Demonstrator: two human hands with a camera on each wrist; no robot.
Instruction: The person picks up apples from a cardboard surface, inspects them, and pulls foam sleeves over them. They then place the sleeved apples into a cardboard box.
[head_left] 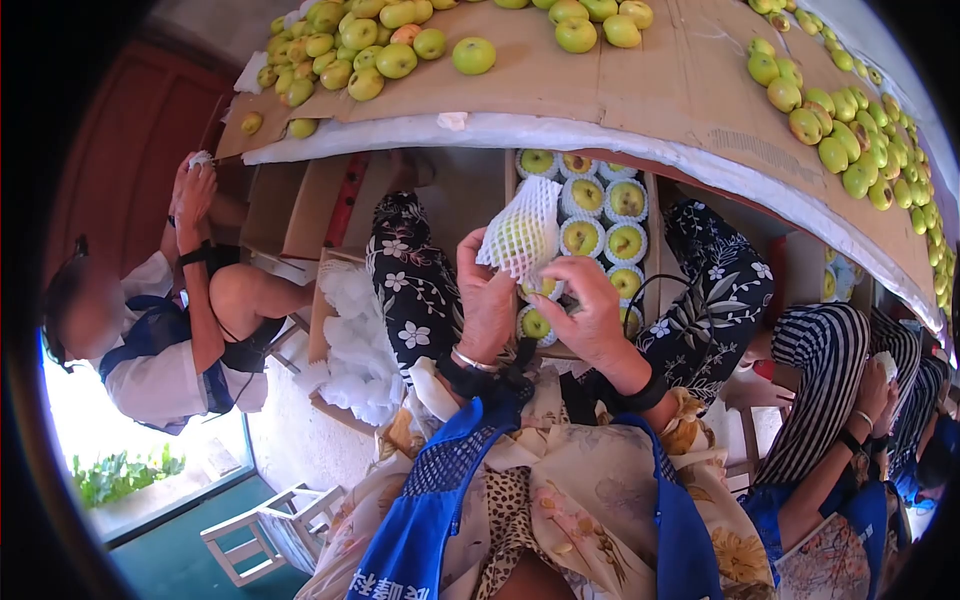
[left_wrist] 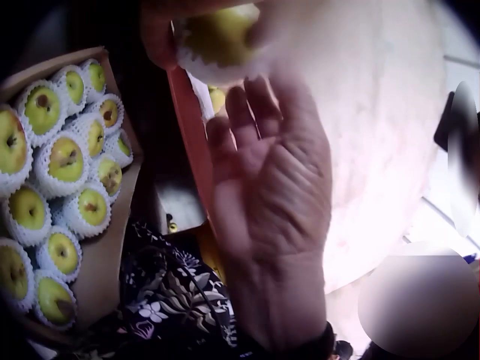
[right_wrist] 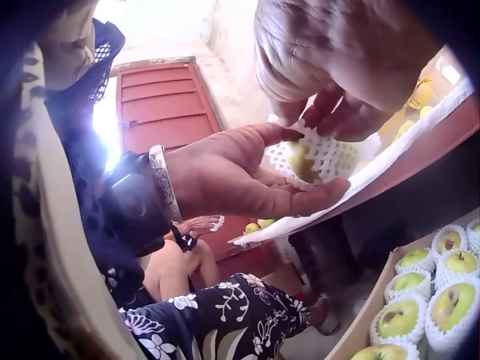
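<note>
A white foam net [head_left: 525, 225] is around a green-yellow apple [right_wrist: 300, 161], and its loose end stretches up past the fruit in the head view. My left hand [head_left: 485, 300] holds the netted apple from the left, thumb on one side and fingers on the other. At the net's near edge my right hand [head_left: 590, 310] pinches the mesh between thumb and fingers. Just beyond both hands, between the knees, stands a cardboard box [head_left: 652, 215] with rows of netted apples [head_left: 627, 242].
A cardboard-covered table [head_left: 680, 90] with heaps of loose apples [head_left: 397, 60] lies ahead. Left of my legs is a box of white foam nets [head_left: 360, 345]. People sit on both sides, one at the left [head_left: 160, 340]. A white stool [head_left: 275, 525] stands behind left.
</note>
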